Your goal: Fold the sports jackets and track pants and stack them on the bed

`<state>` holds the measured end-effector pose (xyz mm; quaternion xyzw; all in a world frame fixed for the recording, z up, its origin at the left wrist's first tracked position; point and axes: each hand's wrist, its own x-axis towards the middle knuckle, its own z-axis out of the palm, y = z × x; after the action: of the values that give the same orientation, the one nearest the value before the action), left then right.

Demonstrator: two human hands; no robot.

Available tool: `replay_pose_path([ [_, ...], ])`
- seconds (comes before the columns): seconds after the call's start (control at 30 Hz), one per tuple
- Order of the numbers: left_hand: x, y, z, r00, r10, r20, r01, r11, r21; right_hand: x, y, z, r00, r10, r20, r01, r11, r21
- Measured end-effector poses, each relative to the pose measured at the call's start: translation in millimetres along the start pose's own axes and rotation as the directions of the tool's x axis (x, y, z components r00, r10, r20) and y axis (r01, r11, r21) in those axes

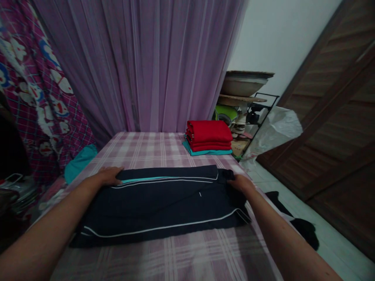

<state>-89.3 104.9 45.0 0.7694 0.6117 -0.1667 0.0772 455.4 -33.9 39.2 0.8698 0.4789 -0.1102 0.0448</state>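
Note:
A pair of dark navy trousers [164, 207] with white piping lies lengthwise across a plaid cloth surface. Its far edge is folded over toward me, and a thin strip of turquoise shows under that fold. My left hand [109, 176] grips the far left end of the trousers, fingers closed at the fold. At the opposite end, my right hand [242, 183] is closed on the gathered dark fabric near the far right corner. Some fingertips of both hands are hidden by the cloth and the hands themselves.
Behind the trousers, a folded stack of red cloth [209, 134] sits on turquoise cloth [211, 152]. Purple curtains [164, 66] hang behind the plaid-covered surface [146, 146]. At right stand a cluttered rack [263, 113], a white plastic bag [281, 127] and dark wooden doors [331, 128].

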Motion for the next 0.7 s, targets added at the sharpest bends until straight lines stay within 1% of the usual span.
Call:
replay_pose_path([
  [0.07, -1, 3, -6.1, 1.0, 0.005, -0.018, -0.005, 1.0, 0.01, 1, -12, -11, 0.999, -0.047, -0.025, 0.046, 0.998, -0.041],
  [0.13, -5, 1, -8.7, 0.998, -0.001, -0.058, 0.002, 1.0, 0.012, 2, -28, -28, 0.989, -0.098, -0.111, 0.089, 0.992, -0.09],
  [0.17, -9, -1, -8.4, 0.997, -0.012, -0.075, 0.012, 1.0, -0.006, 2, -38, -39, 0.975, -0.14, -0.172, 0.121, 0.986, -0.118],
  [0.23, -19, -10, -4.6, 0.997, -0.03, -0.077, 0.022, 0.995, -0.101, 5, -65, -65, 0.921, -0.239, -0.307, 0.196, 0.967, -0.165],
  [0.3, -34, -22, 2.7, 0.998, -0.053, -0.037, 0.042, 0.967, -0.251, 10, -102, -96, 0.854, -0.321, -0.409, 0.268, 0.946, -0.183],
  [0.4, -61, -36, 16.8, 0.995, -0.096, 0.013, 0.091, 0.883, -0.461, 24, -173, -142, 0.77, -0.406, -0.492, 0.359, 0.913, -0.192],
  [0.47, -79, -39, 26.6, 0.994, -0.111, 0.022, 0.103, 0.806, -0.582, 37, -223, -167, 0.71, -0.457, -0.536, 0.43, 0.884, -0.184],
  [0.5, -86, -39, 31.4, 0.992, -0.122, 0.021, 0.108, 0.767, -0.632, 43, -247, -175, 0.695, -0.469, -0.544, 0.457, 0.873, -0.17],
  [0.57, -97, -38, 40.7, 0.986, -0.162, 0.026, 0.134, 0.709, -0.692, 54, -285, -179, 0.672, -0.553, -0.493, 0.557, 0.816, -0.156],
  [0.6, -100, -37, 45.3, 0.982, -0.187, 0.031, 0.154, 0.692, -0.706, 57, -297, -175, 0.657, -0.609, -0.446, 0.613, 0.775, -0.154],
  [0.63, -102, -37, 49.9, 0.978, -0.207, 0.04, 0.173, 0.678, -0.714, 59, -304, -166, 0.632, -0.665, -0.397, 0.669, 0.728, -0.154],
  [0.67, -103, -37, 54.4, 0.975, -0.215, 0.05, 0.184, 0.666, -0.723, 59, -306, -154, 0.611, -0.706, -0.357, 0.711, 0.688, -0.143],
  [0.7, -103, -38, 58.6, 0.976, -0.21, 0.055, 0.183, 0.654, -0.734, 57, -302, -138, 0.605, -0.724, -0.331, 0.731, 0.67, -0.129],
])
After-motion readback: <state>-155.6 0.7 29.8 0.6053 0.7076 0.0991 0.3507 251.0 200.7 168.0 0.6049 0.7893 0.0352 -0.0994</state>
